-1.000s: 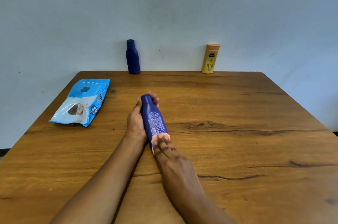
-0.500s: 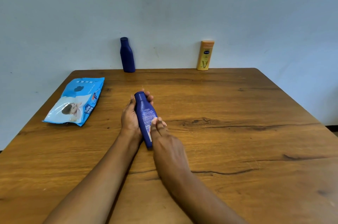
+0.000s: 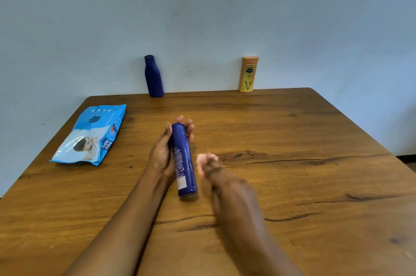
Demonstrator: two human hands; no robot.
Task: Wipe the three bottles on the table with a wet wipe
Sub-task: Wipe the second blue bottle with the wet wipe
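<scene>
the blue bottle [image 3: 183, 158] lies slanted near the middle of the table [image 3: 292, 140], cap pointing away from the person and base towards them, lifted a little off the wood at the cap end. it is slim, dark blue and glossy, with pale print on its side and a white patch near the base; the surface looks smooth and perhaps slippery when wet. the left hand [image 3: 164, 154] grips it from the left, fingers curled round the upper part. just beside it on the right, not touching, is the right hand [image 3: 216, 172] with the wet wipe [image 3: 203, 159], a pale patch at its fingertips; blur hides the fingers, so i cannot tell how they hold it. i judge that the first bottle is being wiped, and next the wipe must meet the side again, with the bottle turned. the second blue bottle [image 3: 154, 77] and the yellow bottle [image 3: 248, 75] stand upright at the far edge, well apart, seemingly waiting. a pack of wipes [image 3: 92, 136] lies at the left.
</scene>
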